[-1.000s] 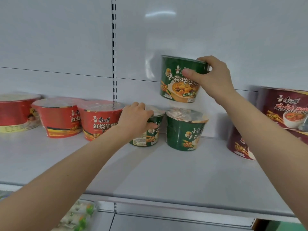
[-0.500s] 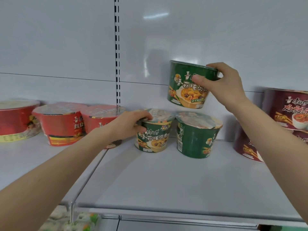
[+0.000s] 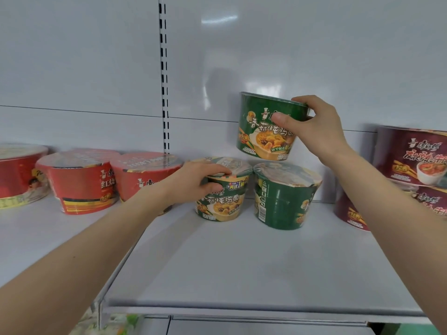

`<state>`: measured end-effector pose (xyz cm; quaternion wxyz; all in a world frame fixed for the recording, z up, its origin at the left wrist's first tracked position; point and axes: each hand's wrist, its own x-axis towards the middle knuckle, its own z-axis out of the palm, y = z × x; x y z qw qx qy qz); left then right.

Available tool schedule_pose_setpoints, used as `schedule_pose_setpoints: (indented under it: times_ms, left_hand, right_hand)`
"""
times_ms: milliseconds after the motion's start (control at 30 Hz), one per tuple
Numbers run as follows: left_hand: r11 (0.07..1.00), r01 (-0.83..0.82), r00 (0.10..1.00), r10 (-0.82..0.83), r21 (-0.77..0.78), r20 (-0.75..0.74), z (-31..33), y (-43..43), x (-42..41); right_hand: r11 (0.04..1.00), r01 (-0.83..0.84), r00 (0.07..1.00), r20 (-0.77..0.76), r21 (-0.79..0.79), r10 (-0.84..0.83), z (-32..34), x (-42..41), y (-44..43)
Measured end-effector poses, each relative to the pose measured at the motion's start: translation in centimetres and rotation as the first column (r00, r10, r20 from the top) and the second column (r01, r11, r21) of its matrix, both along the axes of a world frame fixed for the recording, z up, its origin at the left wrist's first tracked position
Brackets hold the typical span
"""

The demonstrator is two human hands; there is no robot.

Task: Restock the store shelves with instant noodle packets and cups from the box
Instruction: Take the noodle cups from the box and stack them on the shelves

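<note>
My right hand [image 3: 314,128] grips a green noodle cup [image 3: 263,128] by its top rim and holds it in the air, just above two green cups standing at the back of the white shelf [image 3: 242,267]. My left hand [image 3: 200,180] holds the rim of the left green cup [image 3: 225,204], fingers over its lid and thumb on its side. The right green cup [image 3: 285,197] stands beside it, touching it, under the raised cup.
Red noodle cups [image 3: 79,182] stand in a row on the left shelf section. Dark maroon cups [image 3: 411,160] are stacked two high at the right. A slotted upright [image 3: 164,76] runs up the white back panel. Packaged goods show on a lower shelf [image 3: 113,327].
My left hand turned the left green cup so its printed front faces me. My right hand kept the raised cup hovering above the pair. My view drew closer and shifted.
</note>
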<state>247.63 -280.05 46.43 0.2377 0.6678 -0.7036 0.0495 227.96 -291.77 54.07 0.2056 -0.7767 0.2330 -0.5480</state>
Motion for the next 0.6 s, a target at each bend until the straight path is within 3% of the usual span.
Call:
schedule_pose_setpoints:
  times_ms: [100,267,367,600]
  left_hand:
    - [0.999,-0.038,0.999,0.038,0.023,-0.02,0.1,0.0,-0.2]
    - [0.965,-0.207,0.892,0.119,-0.161,-0.435,1.3,-0.1,-2.6]
    - [0.946,-0.257,0.825,0.108,-0.197,-0.555,2.8,-1.1,-3.6]
    - [0.956,-0.063,0.768,-0.137,-0.286,-0.625,4.5,-2.3,-5.3]
  right_hand:
    - [1.0,-0.009,1.0,-0.005,0.001,0.009,-0.1,0.3,0.2]
    - [0.998,-0.052,0.999,-0.005,0.033,0.052,-0.1,-0.1,0.4]
    - [0.996,-0.089,0.996,-0.021,0.029,0.09,0.3,-0.7,0.7]
    - [0.984,-0.178,0.981,-0.072,-0.003,0.177,1.3,-2.0,1.4]
